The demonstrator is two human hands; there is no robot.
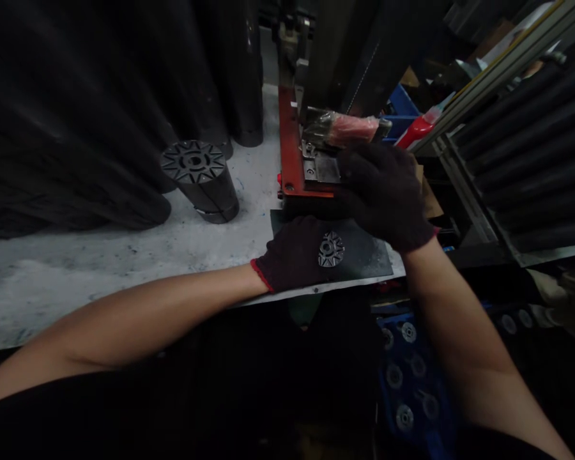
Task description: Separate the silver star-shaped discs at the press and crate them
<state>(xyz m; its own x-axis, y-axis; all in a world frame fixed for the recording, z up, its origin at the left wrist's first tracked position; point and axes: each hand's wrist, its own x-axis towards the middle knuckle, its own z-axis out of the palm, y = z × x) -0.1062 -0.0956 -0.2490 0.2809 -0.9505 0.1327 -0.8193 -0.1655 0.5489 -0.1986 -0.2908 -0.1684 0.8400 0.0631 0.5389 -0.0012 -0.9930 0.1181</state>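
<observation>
My left hand (294,254), in a dark glove with a red cuff, is closed against a round metal part (331,249). The part's face has star-like radial slots and a hub in the middle. Beneath lies a dark mat (374,255) at the bench's front edge. My right hand (386,195), gloved alike, is at the right side of a red-framed fixture (292,150) with a metal block (323,169) on top. Its fingers curl downward, and what they hold is hidden. A handle wrapped in pink and clear film (352,130) is just beyond this hand.
On the white bench (124,268) stands a dark cylinder (211,191) with a slotted top. Large dark tubes (172,83) line the back left. A red bottle (416,131) is at the right. Below, a blue tray (402,358) holds several round metal parts.
</observation>
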